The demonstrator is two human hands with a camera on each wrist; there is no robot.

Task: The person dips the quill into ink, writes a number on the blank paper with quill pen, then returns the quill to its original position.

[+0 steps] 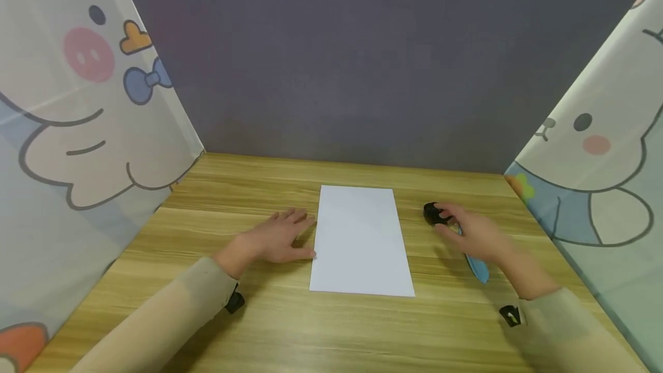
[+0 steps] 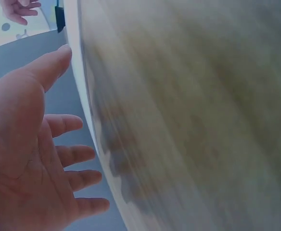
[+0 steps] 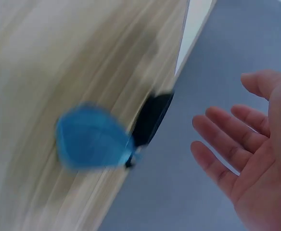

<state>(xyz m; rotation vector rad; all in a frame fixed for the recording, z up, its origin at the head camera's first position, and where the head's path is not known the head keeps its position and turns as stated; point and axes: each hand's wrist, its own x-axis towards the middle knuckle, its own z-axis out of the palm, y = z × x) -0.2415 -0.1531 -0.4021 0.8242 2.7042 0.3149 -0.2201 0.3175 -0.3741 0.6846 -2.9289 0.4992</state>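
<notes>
Now, as for the white sheet (image 1: 361, 240): lies flat on the wooden table (image 1: 342, 332), between both hands, with its long axis running nearly twelve to six and its short ends facing those hours.

On to the left hand (image 1: 273, 239), at nine o'clock from the sheet: stretches toward three with the palm down and with thumb and fingers straight and apart. Comes up to the sheet's nine o'clock edge with the fingertips; cannot tell how firmly, or whether at all, in contact there.

As for the black piece (image 1: 431, 213): sits at about half past two from the sheet, right by the fingertips of the right hand (image 1: 475, 236). Next, with the blue piece (image 1: 479, 270): slants from eleven to five along its length, with the free end pointing to five. Cannot tell any join between black and blue.

Back to the right hand: reaches toward ten with the thumb away from loosely bent, slightly parted fingers. Overlaps the black piece in the head view, yet shows apart from both pieces in the right wrist view.

Bounded at twelve by a dark grey wall (image 1: 336, 62), at ten by a left printed panel (image 1: 52, 131), at two by a right printed panel (image 1: 616, 189).
</notes>
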